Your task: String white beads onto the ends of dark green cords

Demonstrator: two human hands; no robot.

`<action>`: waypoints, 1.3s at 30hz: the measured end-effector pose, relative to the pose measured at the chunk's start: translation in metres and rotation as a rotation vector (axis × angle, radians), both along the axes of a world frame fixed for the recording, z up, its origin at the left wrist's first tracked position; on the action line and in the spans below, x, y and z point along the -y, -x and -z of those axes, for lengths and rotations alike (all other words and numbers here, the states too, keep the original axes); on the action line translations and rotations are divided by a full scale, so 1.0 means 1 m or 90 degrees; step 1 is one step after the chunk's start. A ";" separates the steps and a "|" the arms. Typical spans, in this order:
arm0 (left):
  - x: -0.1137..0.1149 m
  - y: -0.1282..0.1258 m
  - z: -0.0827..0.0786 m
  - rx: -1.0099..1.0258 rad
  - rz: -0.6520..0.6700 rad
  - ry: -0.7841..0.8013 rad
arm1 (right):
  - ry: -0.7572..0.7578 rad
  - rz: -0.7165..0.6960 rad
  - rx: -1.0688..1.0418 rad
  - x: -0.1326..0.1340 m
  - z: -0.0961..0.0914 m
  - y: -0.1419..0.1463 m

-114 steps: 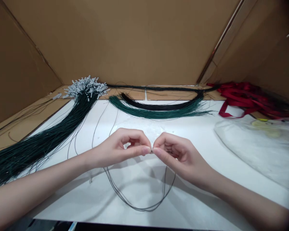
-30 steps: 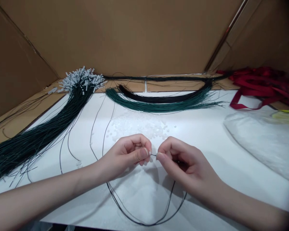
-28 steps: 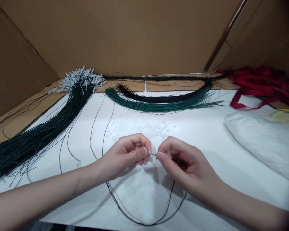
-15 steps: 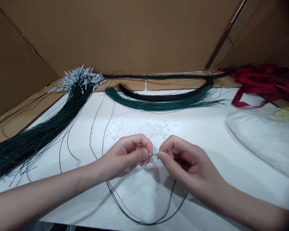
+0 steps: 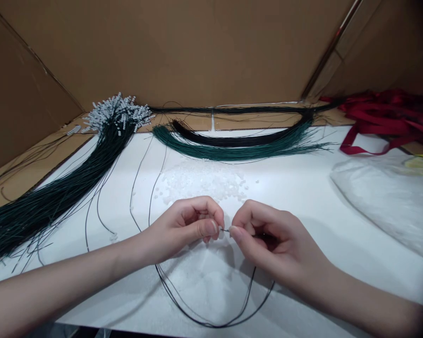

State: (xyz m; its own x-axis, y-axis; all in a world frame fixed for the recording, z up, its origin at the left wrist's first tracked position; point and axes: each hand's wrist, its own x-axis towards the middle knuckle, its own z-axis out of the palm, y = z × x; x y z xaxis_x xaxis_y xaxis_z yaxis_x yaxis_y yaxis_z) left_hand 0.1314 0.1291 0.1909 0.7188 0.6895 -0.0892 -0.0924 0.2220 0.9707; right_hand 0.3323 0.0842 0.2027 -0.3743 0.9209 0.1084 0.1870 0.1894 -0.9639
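Note:
My left hand (image 5: pixel 193 227) is closed in a pinch on a tiny white bead (image 5: pixel 219 228), mostly covered by the fingertips. Facing it, my right hand (image 5: pixel 268 234) pinches the end of a thin dark wire (image 5: pixel 225 230) that spans the small gap to the bead. Whether the wire tip is inside the bead I cannot tell. Several dark wires (image 5: pixel 211 325) hang in a loop below both hands. Behind the hands, many loose white beads (image 5: pixel 211 182) lie spread on the white board (image 5: pixel 296 188).
At left lies a thick bundle of dark green wires (image 5: pixel 66 183), topped by white beaded ends (image 5: pixel 118 112). Green wires (image 5: pixel 232 154) and black wires (image 5: pixel 229 140) curve along the back. Red ribbon (image 5: pixel 377 124) and a clear plastic bag (image 5: pixel 384 197) sit right. Cardboard walls (image 5: pixel 197 51) enclose the board.
The hands keep their pinches almost in place; the wire between them tilts slightly more and sits a little lower. The whole view has shifted very slightly.

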 end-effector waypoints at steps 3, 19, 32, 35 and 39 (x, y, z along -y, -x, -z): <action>-0.001 0.000 0.000 -0.001 0.002 0.000 | 0.004 -0.006 0.006 0.000 0.000 0.000; 0.000 0.000 -0.003 -0.020 -0.004 -0.027 | -0.016 -0.002 0.033 0.000 0.000 0.000; 0.003 -0.002 -0.004 -0.071 -0.063 -0.097 | -0.074 0.030 0.096 0.002 0.002 0.001; 0.004 -0.003 -0.005 -0.081 -0.075 -0.118 | -0.098 0.044 0.109 0.002 0.003 0.002; 0.006 -0.004 -0.005 -0.105 -0.088 -0.142 | -0.119 0.050 0.130 0.002 0.004 0.002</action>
State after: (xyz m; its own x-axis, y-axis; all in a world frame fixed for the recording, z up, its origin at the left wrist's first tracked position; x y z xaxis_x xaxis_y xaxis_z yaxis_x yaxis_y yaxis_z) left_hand 0.1353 0.1232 0.1962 0.6052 0.7955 -0.0322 0.0561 -0.0023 0.9984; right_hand 0.3306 0.0819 0.1990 -0.3340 0.9193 0.2081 0.3954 0.3371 -0.8544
